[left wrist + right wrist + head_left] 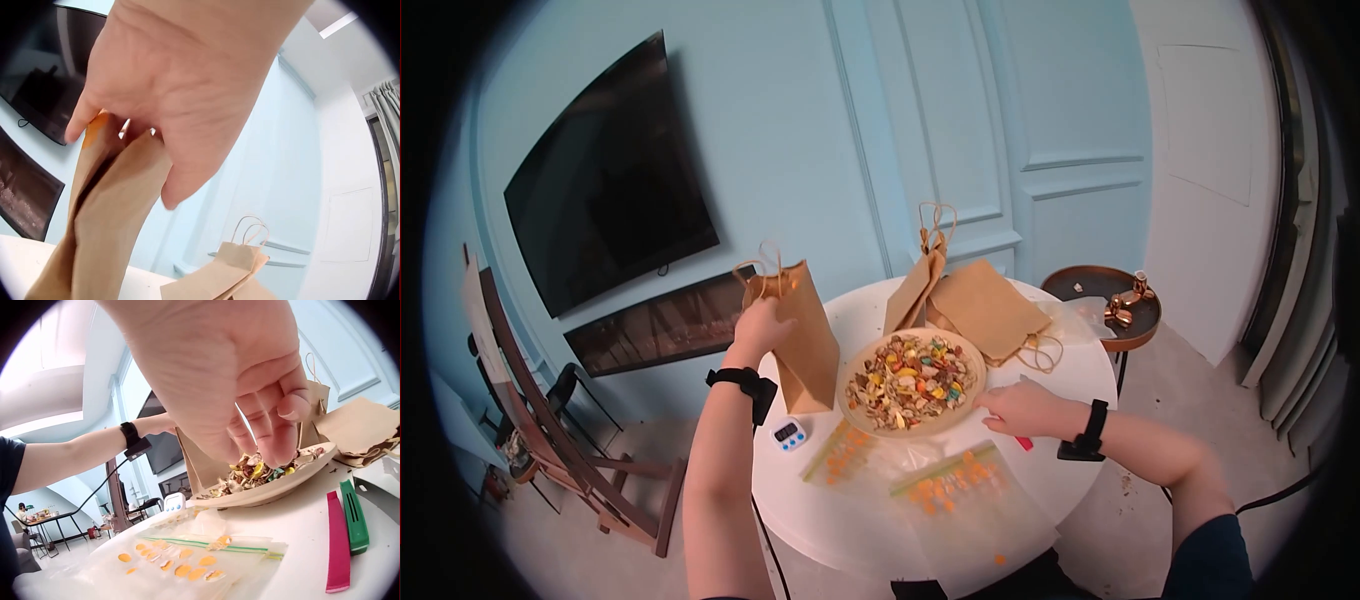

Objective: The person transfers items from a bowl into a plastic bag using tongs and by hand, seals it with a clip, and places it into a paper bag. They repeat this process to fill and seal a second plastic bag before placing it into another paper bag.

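Nearest, two zip bags (960,500) (837,455) of orange slices lie on the counter (815,525), in front of the hands; both have slices in them, so that stock seems far from used up. The right hand (1035,408) is over the near right edge of the plate (915,433), its fingers loosely bent and apart from the thumb, with nothing clearly visible between them. A pink strip (338,544) and a green tool (355,515) lie beside it, untouched.

The plate is heaped with dried mix (913,380) in brown, yellow, red and teal; by its fullness, much of the portioning looks left to do. A white timer (788,433) sits on the near side of the left hand (765,325).

That hand is clamped on the top edge of an upright paper bag (807,345), with something orange (95,128) at its fingers; how full the bag is, the views do not show. Its mouth is not folded closed, so I judge this bag unfinished.

Farther off, between the hands and past the plate, stand one handled bag (915,290) and a flat-lying one (990,305); whether either is filled, I cannot tell. Beyond the right hand is a side table (1140,325).
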Demonstrator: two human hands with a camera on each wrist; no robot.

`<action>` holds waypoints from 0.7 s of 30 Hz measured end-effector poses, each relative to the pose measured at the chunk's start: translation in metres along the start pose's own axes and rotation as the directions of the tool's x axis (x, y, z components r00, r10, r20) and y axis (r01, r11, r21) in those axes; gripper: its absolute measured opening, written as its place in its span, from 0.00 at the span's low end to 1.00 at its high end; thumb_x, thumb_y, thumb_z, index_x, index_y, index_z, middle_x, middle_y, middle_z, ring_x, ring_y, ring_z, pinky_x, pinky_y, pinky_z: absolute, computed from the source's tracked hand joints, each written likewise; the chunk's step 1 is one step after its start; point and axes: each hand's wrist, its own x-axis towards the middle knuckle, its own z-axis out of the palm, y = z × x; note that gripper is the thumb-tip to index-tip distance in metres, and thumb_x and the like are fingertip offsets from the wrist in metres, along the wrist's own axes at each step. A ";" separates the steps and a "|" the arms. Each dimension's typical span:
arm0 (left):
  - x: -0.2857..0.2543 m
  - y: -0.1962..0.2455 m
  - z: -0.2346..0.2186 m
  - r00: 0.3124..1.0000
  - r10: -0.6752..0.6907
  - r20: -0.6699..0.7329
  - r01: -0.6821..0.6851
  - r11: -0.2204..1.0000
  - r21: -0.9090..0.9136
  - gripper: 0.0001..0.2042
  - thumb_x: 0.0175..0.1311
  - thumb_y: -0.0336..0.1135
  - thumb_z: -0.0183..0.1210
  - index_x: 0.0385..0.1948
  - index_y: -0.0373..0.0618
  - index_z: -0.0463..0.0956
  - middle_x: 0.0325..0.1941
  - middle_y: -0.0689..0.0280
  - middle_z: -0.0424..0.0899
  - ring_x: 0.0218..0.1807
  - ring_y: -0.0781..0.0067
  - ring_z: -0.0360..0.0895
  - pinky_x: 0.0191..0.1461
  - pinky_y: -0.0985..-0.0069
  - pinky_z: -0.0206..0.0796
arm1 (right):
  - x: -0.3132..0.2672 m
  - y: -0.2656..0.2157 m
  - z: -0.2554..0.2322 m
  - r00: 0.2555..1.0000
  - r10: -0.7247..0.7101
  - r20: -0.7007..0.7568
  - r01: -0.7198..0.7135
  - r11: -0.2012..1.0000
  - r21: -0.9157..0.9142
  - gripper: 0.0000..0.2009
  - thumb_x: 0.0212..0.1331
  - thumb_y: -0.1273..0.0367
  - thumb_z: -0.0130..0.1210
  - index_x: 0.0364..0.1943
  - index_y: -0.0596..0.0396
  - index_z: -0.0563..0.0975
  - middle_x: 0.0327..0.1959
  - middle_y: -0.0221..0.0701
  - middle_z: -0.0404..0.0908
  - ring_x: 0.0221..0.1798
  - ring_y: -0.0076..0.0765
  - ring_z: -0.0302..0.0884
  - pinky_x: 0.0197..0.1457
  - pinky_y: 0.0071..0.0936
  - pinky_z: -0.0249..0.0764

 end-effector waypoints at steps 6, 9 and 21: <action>-0.008 -0.001 -0.011 0.943 0.097 0.320 -0.094 0.995 -0.025 0.15 0.51 0.39 0.57 0.37 0.40 0.80 0.40 0.46 0.81 0.43 0.49 0.79 0.49 0.62 0.71 | 0.005 -0.014 -0.023 0.991 -0.133 -0.003 0.132 0.980 0.151 0.13 0.56 0.64 0.51 0.45 0.49 0.74 0.27 0.35 0.80 0.31 0.44 0.79 0.34 0.40 0.74; -0.011 -0.016 -0.002 0.986 0.083 0.145 -0.086 0.996 0.014 0.10 0.53 0.36 0.57 0.34 0.42 0.80 0.43 0.45 0.80 0.46 0.48 0.77 0.50 0.64 0.70 | 0.009 -0.021 -0.029 0.987 -0.158 -0.028 0.161 0.971 0.179 0.12 0.56 0.65 0.51 0.44 0.50 0.74 0.28 0.36 0.80 0.31 0.45 0.79 0.34 0.40 0.74; -0.130 0.039 -0.066 0.812 0.435 -0.389 -0.283 0.877 0.390 0.07 0.55 0.30 0.55 0.34 0.43 0.78 0.66 0.36 0.57 0.68 0.35 0.53 0.68 0.53 0.53 | 0.004 -0.052 -0.047 0.959 -0.272 -0.082 0.285 0.920 0.268 0.14 0.59 0.64 0.49 0.49 0.49 0.72 0.36 0.29 0.81 0.35 0.41 0.80 0.37 0.37 0.75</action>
